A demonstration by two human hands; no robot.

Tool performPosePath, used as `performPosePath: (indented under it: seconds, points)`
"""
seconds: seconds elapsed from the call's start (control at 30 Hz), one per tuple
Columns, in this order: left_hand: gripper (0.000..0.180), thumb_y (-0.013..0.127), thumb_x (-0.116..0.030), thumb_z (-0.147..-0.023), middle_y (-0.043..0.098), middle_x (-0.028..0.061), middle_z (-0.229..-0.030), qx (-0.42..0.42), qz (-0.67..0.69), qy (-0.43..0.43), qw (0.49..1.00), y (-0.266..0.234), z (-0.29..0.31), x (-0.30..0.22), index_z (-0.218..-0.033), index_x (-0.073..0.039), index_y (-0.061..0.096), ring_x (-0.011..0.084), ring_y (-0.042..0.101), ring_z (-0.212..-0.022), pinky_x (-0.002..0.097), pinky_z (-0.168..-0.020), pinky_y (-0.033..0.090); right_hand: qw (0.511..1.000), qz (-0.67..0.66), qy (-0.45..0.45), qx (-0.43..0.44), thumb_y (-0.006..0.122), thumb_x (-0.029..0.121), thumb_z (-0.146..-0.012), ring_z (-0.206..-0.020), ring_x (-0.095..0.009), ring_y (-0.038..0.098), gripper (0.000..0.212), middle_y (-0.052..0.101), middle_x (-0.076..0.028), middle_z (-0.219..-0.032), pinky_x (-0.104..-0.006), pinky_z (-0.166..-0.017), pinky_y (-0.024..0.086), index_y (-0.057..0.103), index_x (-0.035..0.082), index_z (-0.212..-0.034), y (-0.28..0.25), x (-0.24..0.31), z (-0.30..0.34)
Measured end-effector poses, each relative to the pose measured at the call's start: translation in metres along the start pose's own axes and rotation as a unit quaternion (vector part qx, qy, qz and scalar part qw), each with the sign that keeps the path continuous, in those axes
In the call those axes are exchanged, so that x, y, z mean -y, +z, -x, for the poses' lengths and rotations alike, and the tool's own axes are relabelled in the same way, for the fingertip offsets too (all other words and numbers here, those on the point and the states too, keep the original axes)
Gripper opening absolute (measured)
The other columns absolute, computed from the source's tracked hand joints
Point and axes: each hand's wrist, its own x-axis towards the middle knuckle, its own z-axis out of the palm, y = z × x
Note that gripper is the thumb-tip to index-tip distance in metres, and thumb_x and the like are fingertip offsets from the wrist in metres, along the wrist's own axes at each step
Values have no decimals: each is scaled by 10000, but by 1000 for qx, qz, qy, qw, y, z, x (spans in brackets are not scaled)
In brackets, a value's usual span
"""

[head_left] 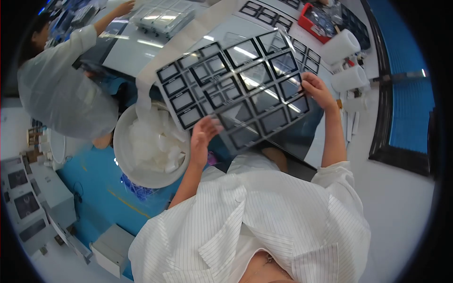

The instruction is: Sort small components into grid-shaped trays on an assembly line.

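My right hand [318, 90] pinches the right edge of a clear plastic sheet [257, 73] printed with a grid of black rectangular frames. The sheet is raised and tilted over the table, with glare streaks across it. By its lower left edge is my left hand [206, 132], fingers stretched out and blurred; whether they touch the sheet is unclear. Beneath and to the left, another black-framed sheet [174, 92] is partly covered by the raised one.
A round white tub [123, 162] of crumpled translucent film stands left of me. White rolls [340, 46] and a red bin [311, 24] sit at the far right. More framed sheets [266, 16] lie at the back. A co-worker [66, 89] works at the far left, near stacked clear trays [163, 16].
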Motion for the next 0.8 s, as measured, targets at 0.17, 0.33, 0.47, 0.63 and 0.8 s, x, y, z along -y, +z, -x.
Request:
performPosePath:
  seconds: [0.17,0.33,0.47,0.63,0.8]
  points:
    - [122,607,-51,-900,673,153,-1005,315,-79,-251,912,34,12,46,-995,26,610,220,672,-904,318,-785,554,994,77,69,-27,573,282,-947,-757,-24,544,275,582,64,-853,-183,-656,447,583,87,-1141,-67,-26,72]
    - [143,601,-77,-911,684,137,-995,388,-96,-384,832,53,35,114,-1001,32,622,198,676,-885,298,-801,552,967,233,51,-94,606,229,-919,-836,-115,578,366,664,-25,-928,-265,-768,466,612,-11,-1195,-99,-110,107]
    - [154,603,-85,-916,688,121,-980,400,-151,-405,808,54,43,144,-994,42,640,185,674,-885,279,-807,550,827,472,-48,-300,662,360,-847,-1119,-347,550,506,594,-202,-1197,-394,-967,422,583,11,-1205,5,-114,107]
    - [133,579,-57,-920,674,76,-942,513,-174,-257,800,61,45,149,-995,7,667,134,634,-870,260,-807,512,888,442,57,-115,636,537,-793,-1207,-377,490,748,498,-203,-1342,-416,-1021,383,518,-13,-1284,151,-77,166]
    - [127,550,-5,-917,655,34,-890,579,-241,-123,769,79,33,144,-989,10,653,97,587,-823,232,-777,480,879,446,-13,-168,583,527,-822,-1193,-364,509,730,494,-247,-1319,-438,-986,404,493,-29,-1287,156,-75,175]
